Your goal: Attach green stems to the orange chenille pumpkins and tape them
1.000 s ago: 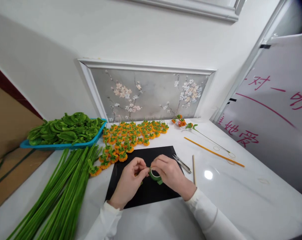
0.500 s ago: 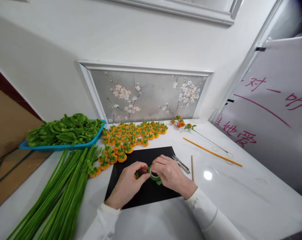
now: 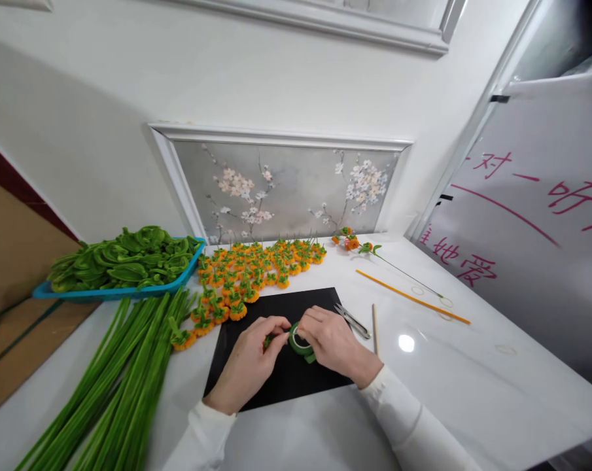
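Observation:
My left hand (image 3: 254, 356) is closed, with thumb and forefinger pinched together. Inside its curled fingers a bit of a small green and orange flower (image 3: 267, 341) shows; the rest is hidden. Close beside it, my right hand (image 3: 330, 343) grips a roll of green floral tape (image 3: 301, 348) from above, its white core partly visible. Both hands are over a black mat (image 3: 286, 386). At the mat's right edge lie small thread snips (image 3: 353, 320). Rows of orange fuzzy flowers with green tops (image 3: 256, 265) stand behind the mat and to its left.
Left of the mat are a bundle of green fuzzy stems (image 3: 123, 386) and a blue tray (image 3: 178, 282) heaped with green leaves (image 3: 129, 261). On the right lie a wooden stick (image 3: 375, 329), an orange fuzzy stem (image 3: 413, 296) and a wired flower spray (image 3: 352, 242). A wall stands behind.
The fingertips of both hands have come slightly apart, and the tape roll now shows more of its ring. The camera view has shifted a little.

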`<state>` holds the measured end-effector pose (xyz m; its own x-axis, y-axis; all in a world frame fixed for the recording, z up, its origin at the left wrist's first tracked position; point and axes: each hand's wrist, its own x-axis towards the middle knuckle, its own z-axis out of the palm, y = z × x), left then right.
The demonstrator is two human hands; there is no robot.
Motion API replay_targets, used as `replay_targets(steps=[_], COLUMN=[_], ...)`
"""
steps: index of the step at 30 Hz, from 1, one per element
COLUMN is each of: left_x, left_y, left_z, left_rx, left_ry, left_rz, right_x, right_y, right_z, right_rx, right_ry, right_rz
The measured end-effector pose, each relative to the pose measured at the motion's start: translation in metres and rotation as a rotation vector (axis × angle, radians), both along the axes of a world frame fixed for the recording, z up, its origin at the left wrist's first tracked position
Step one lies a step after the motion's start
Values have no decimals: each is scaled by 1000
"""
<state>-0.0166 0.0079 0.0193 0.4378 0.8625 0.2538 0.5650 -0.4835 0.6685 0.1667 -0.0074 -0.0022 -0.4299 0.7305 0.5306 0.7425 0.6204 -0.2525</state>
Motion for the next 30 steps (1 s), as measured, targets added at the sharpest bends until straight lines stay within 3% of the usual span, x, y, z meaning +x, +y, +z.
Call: replay_targets(steps=[7,15,24,30], left_x=[0,-1,-2,-2], left_y=[0,3,1,0], left_z=[-1,-4,-4,-2], left_rx=[141,93,-3,-109], left_ry=[94,19,14,-88], left_rz=[-21,6,-48,-15], right_x=[0,5,5,6], right_y=[1,2,-1,-3], right_z=[-5,-2,-3,-1], right_rx=[-25,-3,10,-177], right_ry=[-29,-31,-149,256], right_rz=[-14,96,-24,1])
